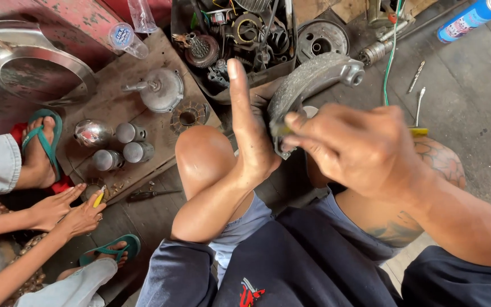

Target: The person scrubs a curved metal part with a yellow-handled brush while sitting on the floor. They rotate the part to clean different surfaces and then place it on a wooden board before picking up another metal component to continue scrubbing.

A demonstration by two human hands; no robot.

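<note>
My left hand (249, 129) props up a curved grey metal brake shoe (313, 77), with the palm against its lower end and the fingers stretched up flat. My right hand (354, 146) is closed around a thin yellow-handled tool (419, 131); its tip presses on the lower end of the shoe. Both hands hover above my bare knees.
A black tray (223, 94) of engine parts lies ahead. On a wooden board (109, 105) to the left stand several round metal parts. Another person sits at the left, hands (69, 211) near a small yellow object. A spray can (470, 20) lies at top right.
</note>
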